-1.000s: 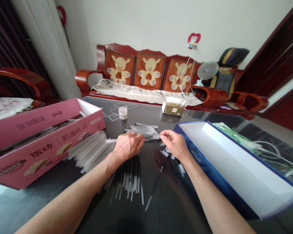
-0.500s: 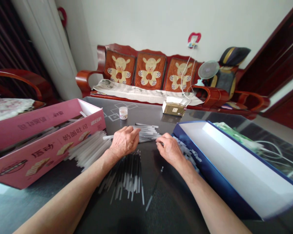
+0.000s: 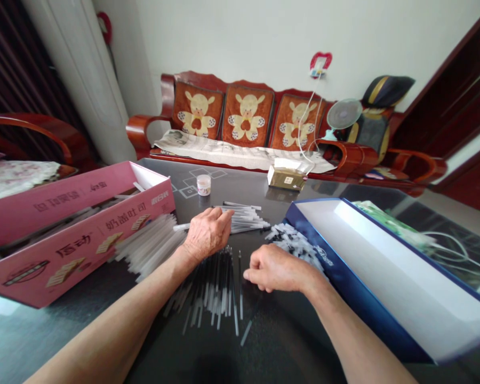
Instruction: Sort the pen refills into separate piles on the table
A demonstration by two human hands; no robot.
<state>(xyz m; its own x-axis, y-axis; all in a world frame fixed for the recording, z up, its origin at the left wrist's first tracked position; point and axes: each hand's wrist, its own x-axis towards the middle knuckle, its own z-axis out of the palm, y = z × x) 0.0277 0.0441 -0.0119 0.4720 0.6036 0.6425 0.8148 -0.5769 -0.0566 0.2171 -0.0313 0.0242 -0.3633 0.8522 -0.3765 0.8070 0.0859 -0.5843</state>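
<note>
My left hand (image 3: 210, 233) is closed, fingers curled round a translucent white pen tube (image 3: 181, 227) whose end sticks out to its left. My right hand (image 3: 275, 268) is lower down, thumb and fingers pressed together; I cannot make out what is in them. A single pen refill (image 3: 247, 329) lies just below it, its upper end hidden by the hand. Between my arms is a fan of dark ink refills (image 3: 214, 290) with their tips pointing away. White tubes (image 3: 246, 218) lie in a pile beyond my left hand. Small white caps (image 3: 294, 241) are heaped right of my right hand.
More long white tubes (image 3: 148, 248) lie against a pink carton (image 3: 104, 229) on the left. A blue box (image 3: 344, 277) with a white inside stands on the right. Farther back are a small round tub (image 3: 204, 185) and a tissue box (image 3: 285, 178).
My right hand has moved down and toward me, over the single refill's upper end. One refill now shows at the right edge of the fan. My left hand has hardly moved.
</note>
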